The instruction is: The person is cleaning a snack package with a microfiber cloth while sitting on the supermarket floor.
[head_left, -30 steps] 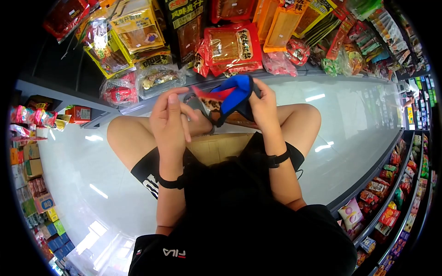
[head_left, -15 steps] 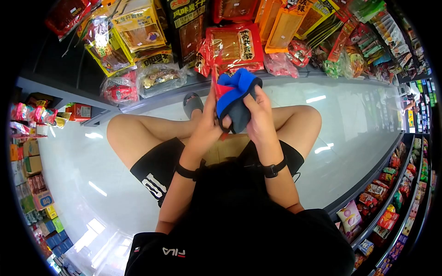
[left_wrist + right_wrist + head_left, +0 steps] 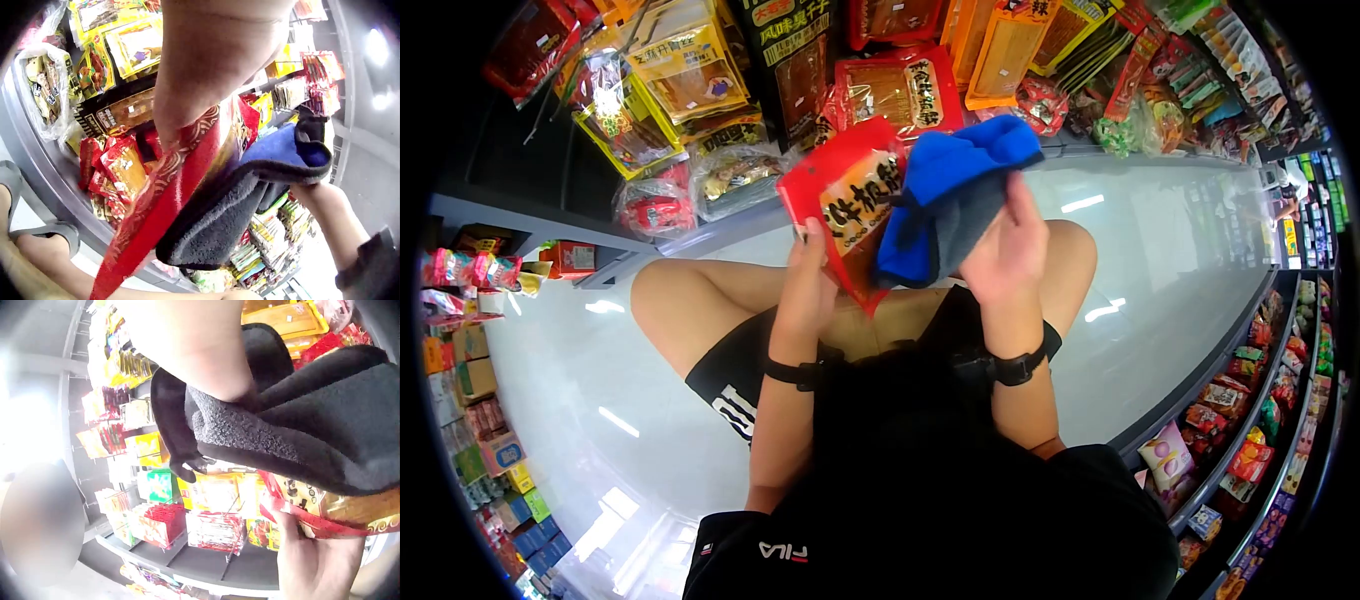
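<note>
A red snack packet [image 3: 840, 215] with a clear window and dark lettering is tilted up in front of me. My left hand [image 3: 805, 285] grips its lower left edge, thumb on the printed face. In my right hand [image 3: 1012, 250] is a cloth [image 3: 965, 180], bright blue on one side and fuzzy dark grey on the other, with black edging. It is bunched, and its left part overlaps the packet's right edge. In the right wrist view the cloth's grey side [image 3: 337, 419] lies just above the packet [image 3: 331, 512]; the right fingertips are hidden in its folds.
A shelf ahead holds more snack packets, among them a similar red packet [image 3: 900, 90] and orange packets [image 3: 1015, 55]. Its grey front edge [image 3: 730, 225] runs just beyond the hands. Crossed legs [image 3: 700, 290] lie beneath. Stocked shelves [image 3: 1240, 430] stand at the right.
The left hand went from spread fingers to gripping the packet. The hands came together, then parted slightly; the packet now faces up and the cloth has shifted right.
</note>
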A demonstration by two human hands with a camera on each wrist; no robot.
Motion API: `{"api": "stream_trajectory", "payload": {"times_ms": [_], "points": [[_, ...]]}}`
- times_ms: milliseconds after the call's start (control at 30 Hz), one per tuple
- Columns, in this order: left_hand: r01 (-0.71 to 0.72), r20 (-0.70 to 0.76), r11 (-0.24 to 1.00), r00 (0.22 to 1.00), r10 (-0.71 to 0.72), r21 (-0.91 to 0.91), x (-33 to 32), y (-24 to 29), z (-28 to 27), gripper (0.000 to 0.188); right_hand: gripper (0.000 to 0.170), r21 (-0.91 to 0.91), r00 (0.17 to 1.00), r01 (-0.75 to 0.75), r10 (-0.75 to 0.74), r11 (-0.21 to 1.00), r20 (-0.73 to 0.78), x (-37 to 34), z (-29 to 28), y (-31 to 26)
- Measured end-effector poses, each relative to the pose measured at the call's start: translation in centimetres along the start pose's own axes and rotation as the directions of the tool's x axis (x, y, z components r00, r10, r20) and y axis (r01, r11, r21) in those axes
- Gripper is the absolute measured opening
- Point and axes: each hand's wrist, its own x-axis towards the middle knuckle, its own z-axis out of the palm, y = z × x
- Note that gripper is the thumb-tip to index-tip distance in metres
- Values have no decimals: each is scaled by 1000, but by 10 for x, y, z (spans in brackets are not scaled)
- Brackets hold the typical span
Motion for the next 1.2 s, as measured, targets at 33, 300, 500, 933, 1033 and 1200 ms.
{"api": "stream_trajectory", "payload": {"times_ms": [33, 300, 500, 933, 1033, 1200], "points": [[17, 61, 1000, 998, -17, -10, -2, 10, 4, 62, 61, 75, 991, 4, -14, 997, 132, -3, 2, -3], [-49, 202, 977, 975, 92, -209, -21, 26, 20, 59, 38, -545, 999, 42, -33, 837, 26, -11, -12, 53], [-259, -16, 965, 966, 259, 32, -12, 18, -6, 45, 31, -922, 969, 235, 5, 308, 248, -17, -4, 76], [4, 218, 994, 976, 21, -113, -28, 28, 29, 63, 62, -809, 865, 395, -119, -436, 487, 18, -66, 84], [-93, 149, 944, 978, 147, -317, -19, 20, 7, 45, 53, -769, 858, 482, 48, -421, 511, -9, -43, 87], [-94, -159, 994, 982, 101, 51, -17, 9, -22, 48, 36, -660, 746, 659, 204, -359, 634, -11, -14, 102]]}}
